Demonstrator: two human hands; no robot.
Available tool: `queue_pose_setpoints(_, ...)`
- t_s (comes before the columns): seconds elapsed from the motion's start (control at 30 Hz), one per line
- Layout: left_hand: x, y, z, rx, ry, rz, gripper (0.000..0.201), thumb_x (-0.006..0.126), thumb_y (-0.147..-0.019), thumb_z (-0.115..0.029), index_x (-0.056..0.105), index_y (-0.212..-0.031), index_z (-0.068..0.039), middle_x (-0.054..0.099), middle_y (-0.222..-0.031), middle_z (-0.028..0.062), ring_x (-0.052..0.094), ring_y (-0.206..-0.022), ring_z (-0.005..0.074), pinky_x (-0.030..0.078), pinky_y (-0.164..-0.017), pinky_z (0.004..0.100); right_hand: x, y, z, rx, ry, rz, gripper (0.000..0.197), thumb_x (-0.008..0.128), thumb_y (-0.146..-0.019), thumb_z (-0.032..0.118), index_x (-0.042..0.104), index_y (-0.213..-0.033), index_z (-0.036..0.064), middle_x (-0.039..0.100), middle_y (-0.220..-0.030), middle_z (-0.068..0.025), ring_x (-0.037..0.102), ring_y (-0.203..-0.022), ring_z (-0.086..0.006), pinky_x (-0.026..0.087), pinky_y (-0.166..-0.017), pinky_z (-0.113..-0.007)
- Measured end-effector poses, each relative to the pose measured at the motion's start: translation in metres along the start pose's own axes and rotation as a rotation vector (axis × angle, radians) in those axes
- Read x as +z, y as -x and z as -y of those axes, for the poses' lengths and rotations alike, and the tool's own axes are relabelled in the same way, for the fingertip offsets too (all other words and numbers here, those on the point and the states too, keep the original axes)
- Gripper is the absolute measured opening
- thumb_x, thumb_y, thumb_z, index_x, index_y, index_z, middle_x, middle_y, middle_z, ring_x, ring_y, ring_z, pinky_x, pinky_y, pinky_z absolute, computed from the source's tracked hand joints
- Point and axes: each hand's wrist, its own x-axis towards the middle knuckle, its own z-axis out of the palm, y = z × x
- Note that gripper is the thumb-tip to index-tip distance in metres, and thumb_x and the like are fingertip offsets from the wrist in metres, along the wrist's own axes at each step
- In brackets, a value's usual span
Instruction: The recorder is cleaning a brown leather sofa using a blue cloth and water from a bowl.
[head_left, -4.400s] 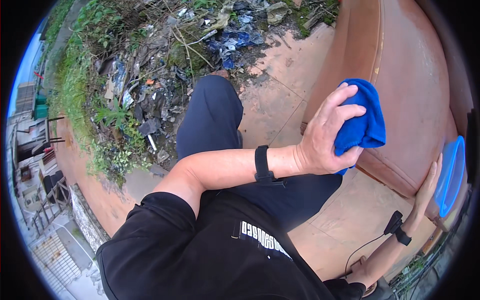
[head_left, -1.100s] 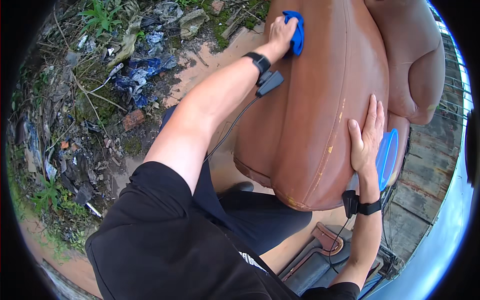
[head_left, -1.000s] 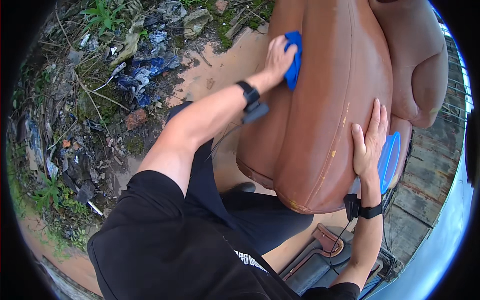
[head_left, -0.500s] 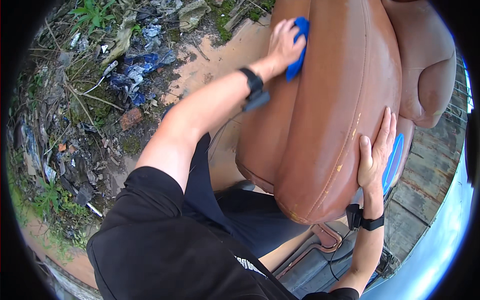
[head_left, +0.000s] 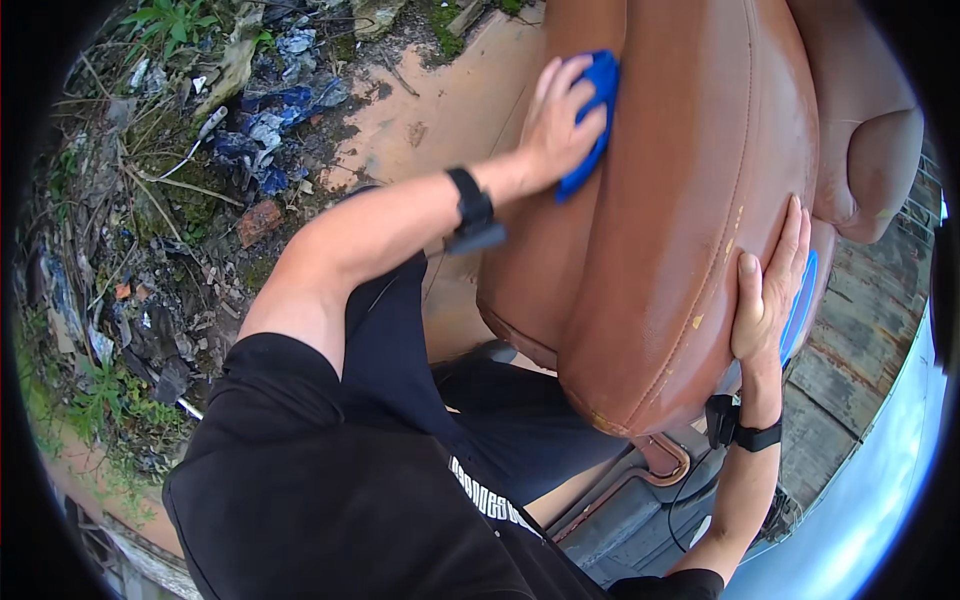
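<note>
My left hand (head_left: pixel 562 125) presses a blue cloth (head_left: pixel 598 95) against a large brown leather seat (head_left: pixel 690 180), at the groove between two padded sections. Its fingers bend over the cloth, part of which hangs out below the palm. Farther right, my right hand (head_left: pixel 775 290) lies flat on the seat's rounded side, fingers together and thumb apart, holding nothing. Stitching and worn yellowish patches run along the leather near that thumb. Just beyond the right hand shows a blue oval outline (head_left: pixel 800 310) on the seat's side.
Litter, plants and broken brick (head_left: pixel 260 222) cover the ground at left, beside bare concrete (head_left: pixel 430 120). Another padded brown part (head_left: pixel 880 170) adjoins the seat at far right. Dark grey upholstery (head_left: pixel 625 515) lies below, and weathered panels (head_left: pixel 850 350) stretch along the right.
My left hand has slid nearer to me along the groove with the blue cloth. The right hand stays on the same part of the seat; the whole view has shifted slightly.
</note>
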Motion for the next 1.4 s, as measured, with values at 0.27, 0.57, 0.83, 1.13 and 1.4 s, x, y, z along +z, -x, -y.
queue_pose_setpoints(0.27, -0.051, 0.144, -0.128, -0.276, -0.068, 0.252, 0.027, 0.067, -0.086, -0.017, 0.063, -0.104, 0.002, 0.035, -0.161, 0.0211, 0.02, -0.151, 0.0527, 0.022, -0.12, 0.063, 0.004, -0.004, 0.003, -0.018, -0.002, -0.012, 0.088, 0.056, -0.096, 0.056, 0.029, -0.164, 0.0058, 0.027, -0.166, -0.0277, 0.024, -0.154, -0.0424, 0.018, -0.125, -0.053)
queue_pose_setpoints(0.57, -0.001, 0.02, -0.028, -0.151, -0.134, -0.037, 0.03, 0.062, -0.091, -0.019, 0.062, -0.112, 0.002, 0.045, -0.152, 0.0249, 0.039, -0.138, 0.0543, 0.035, -0.117, 0.059, 0.0, -0.001, 0.003, -0.01, 0.006, -0.021, 0.086, 0.058, -0.095, 0.052, 0.03, -0.163, 0.0085, 0.028, -0.164, -0.0296, 0.027, -0.153, -0.0444, 0.019, -0.125, -0.054)
queue_pose_setpoints(0.83, 0.007, -0.042, 0.03, -0.226, -0.128, -0.08, 0.04, 0.056, -0.098, -0.032, 0.062, -0.126, -0.004, 0.051, -0.145, 0.025, 0.049, -0.129, 0.0464, 0.042, -0.111, 0.0519, 0.008, -0.003, 0.001, -0.005, -0.02, -0.036, 0.081, 0.053, -0.098, 0.053, 0.031, -0.164, 0.0111, 0.029, -0.165, -0.0265, 0.029, -0.153, -0.0421, 0.023, -0.125, -0.05)
queue_pose_setpoints(1.13, -0.056, 0.192, -0.16, -0.316, -0.128, 0.289, 0.038, 0.071, -0.083, -0.015, 0.063, -0.117, 0.0, 0.031, -0.162, 0.0217, 0.018, -0.151, 0.0535, 0.021, -0.12, 0.0652, 0.006, -0.003, -0.003, -0.012, -0.002, -0.048, 0.081, 0.053, -0.099, 0.054, 0.031, -0.163, 0.0102, 0.029, -0.165, -0.028, 0.028, -0.153, -0.0425, 0.022, -0.125, -0.05)
queue_pose_setpoints(1.4, -0.04, 0.158, -0.143, -0.338, -0.158, 0.158, 0.044, 0.067, -0.089, -0.016, 0.057, -0.129, -0.001, 0.034, -0.159, 0.0209, 0.025, -0.149, 0.0507, 0.024, -0.119, 0.0612, 0.001, 0.0, -0.001, 0.002, 0.003, -0.049, 0.082, 0.055, -0.098, 0.054, 0.032, -0.163, 0.01, 0.029, -0.164, -0.0294, 0.029, -0.152, -0.0443, 0.021, -0.125, -0.052)
